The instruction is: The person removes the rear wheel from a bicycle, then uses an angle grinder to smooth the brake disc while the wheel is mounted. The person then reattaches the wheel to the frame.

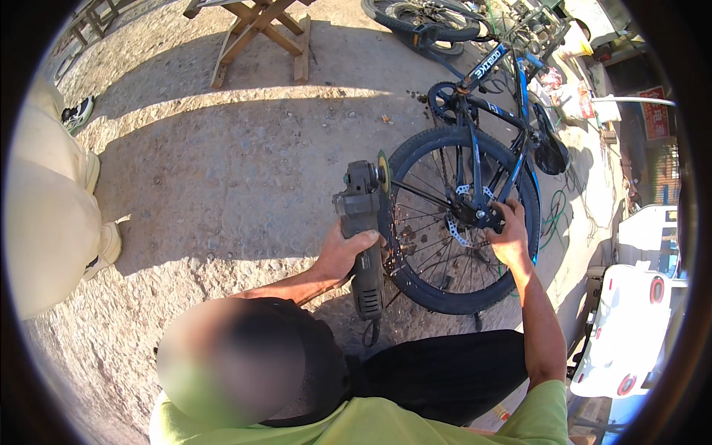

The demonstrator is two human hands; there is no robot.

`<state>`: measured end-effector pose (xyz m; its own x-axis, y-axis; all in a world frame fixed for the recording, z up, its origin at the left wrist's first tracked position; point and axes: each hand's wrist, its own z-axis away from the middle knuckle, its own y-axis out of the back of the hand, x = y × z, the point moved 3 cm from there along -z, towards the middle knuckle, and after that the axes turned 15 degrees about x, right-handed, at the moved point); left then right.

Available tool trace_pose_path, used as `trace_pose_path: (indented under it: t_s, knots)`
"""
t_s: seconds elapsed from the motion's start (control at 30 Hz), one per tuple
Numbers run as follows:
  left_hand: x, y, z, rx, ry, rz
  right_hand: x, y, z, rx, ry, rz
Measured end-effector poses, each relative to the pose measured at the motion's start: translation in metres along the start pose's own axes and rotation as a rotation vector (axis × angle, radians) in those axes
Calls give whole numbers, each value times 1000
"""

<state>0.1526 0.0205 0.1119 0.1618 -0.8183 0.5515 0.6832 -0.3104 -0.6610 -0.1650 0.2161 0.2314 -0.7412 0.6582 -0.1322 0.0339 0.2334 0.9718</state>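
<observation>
Packed dirt runs under everything, half in shade. Nearest, my left hand (347, 252) wraps tight around the grinder (363, 230); it looks heavy and stiff, best gripped at its body, disc against the tyre. My right hand (510, 236) closes on the wheel (460, 222) near the hub, steadying the bike (493, 89). Spokes crowd the disc. Farther off stands a trestle (259, 30).

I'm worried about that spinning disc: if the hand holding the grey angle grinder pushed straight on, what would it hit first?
Probably the black tyre of the upturned blue bicycle's wheel: the left hand aims the grey angle grinder up the picture, its disc already beside the rim. Depth is unclear.
</observation>
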Motion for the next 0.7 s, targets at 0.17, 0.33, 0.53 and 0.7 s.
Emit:
trace_pose_path:
  t_s: [0.17, 0.33, 0.53, 0.7]
  knots:
    - [8, 9, -3, 52, -50, 131, -10, -3, -8, 6, 5, -7]
    - [-1, 16, -2, 149, 15, 116, -4, -5, -4, 23, 33, -39]
    - [-8, 16, -1, 131, 77, 149, -9, -5, -3, 19, 48, -19]
    - [-14, 13, -2, 102, 3, 136, -10, -7, -3, 28, 57, -14]
